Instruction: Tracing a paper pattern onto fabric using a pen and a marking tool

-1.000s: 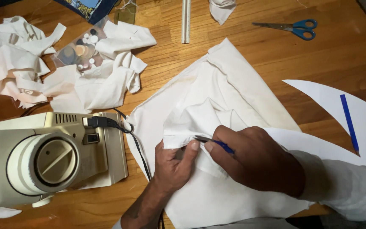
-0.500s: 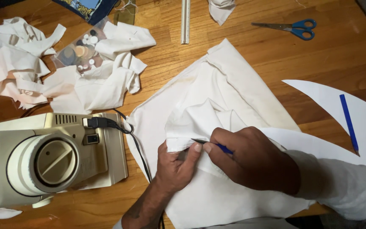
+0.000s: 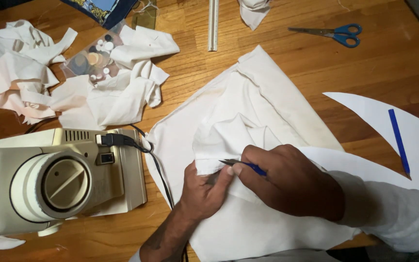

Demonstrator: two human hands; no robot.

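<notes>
A folded piece of cream fabric (image 3: 248, 102) lies across the wooden table (image 3: 287, 53). My left hand (image 3: 204, 187) presses flat on its lower fold, fingers pinching the cloth edge. My right hand (image 3: 287, 179) grips a thin blue-handled pointed tool (image 3: 241, 165), whose dark tip rests on the fold's edge just above my left fingers. The two hands touch each other over the fabric.
A cream sewing machine (image 3: 49, 177) with a black cable stands at the left. Fabric scraps (image 3: 69, 82) and a bag of buttons (image 3: 93, 58) lie behind it. Blue scissors (image 3: 333, 34), a white ruler (image 3: 213, 24), a white paper pattern (image 3: 403, 136) with a blue pencil (image 3: 398, 140) are right.
My right hand has slid the tool tip slightly left along the fold, and my left fingers have shifted with it. Nothing else moved.
</notes>
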